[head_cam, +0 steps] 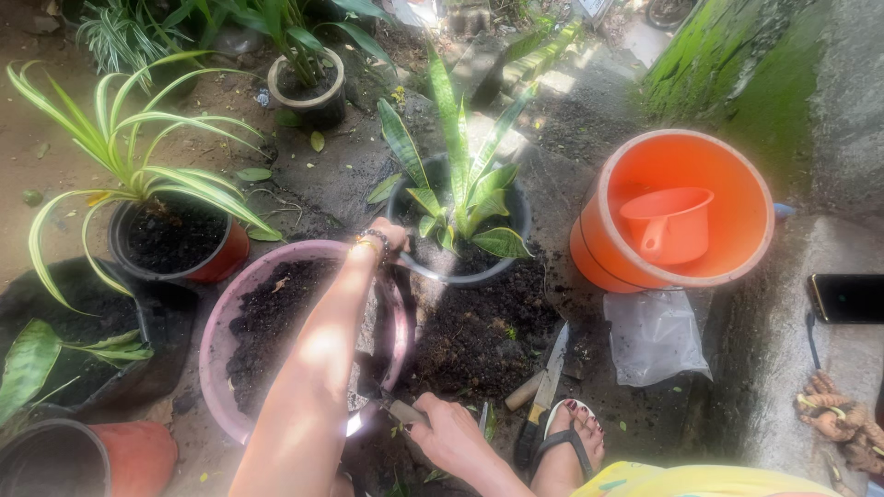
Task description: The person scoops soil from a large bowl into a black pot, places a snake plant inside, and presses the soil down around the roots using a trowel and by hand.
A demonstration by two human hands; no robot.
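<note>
My left hand (pixel 390 236), with a beaded bracelet at the wrist, reaches forward over a pink basin (pixel 214 342) of dark soil and grips the near rim of a black pot (pixel 517 213) holding a snake plant (pixel 462 179). Low in the view, my right hand (pixel 449 434) is closed on the handle of a small metal garden tool (pixel 396 410). The tool's shiny blade points left under my left forearm, by the basin's near edge. Loose soil (pixel 483 336) is heaped on the ground between the pot and my right hand.
An orange bucket (pixel 737 248) with an orange dipper (pixel 670 224) stands at right. A knife (pixel 550 375), a plastic bag (pixel 656 337) and my sandalled foot (pixel 573 444) are nearby. A phone (pixel 847 297) and roots (pixel 836 419) lie on the ledge. Potted spider plant (pixel 170 241) at left.
</note>
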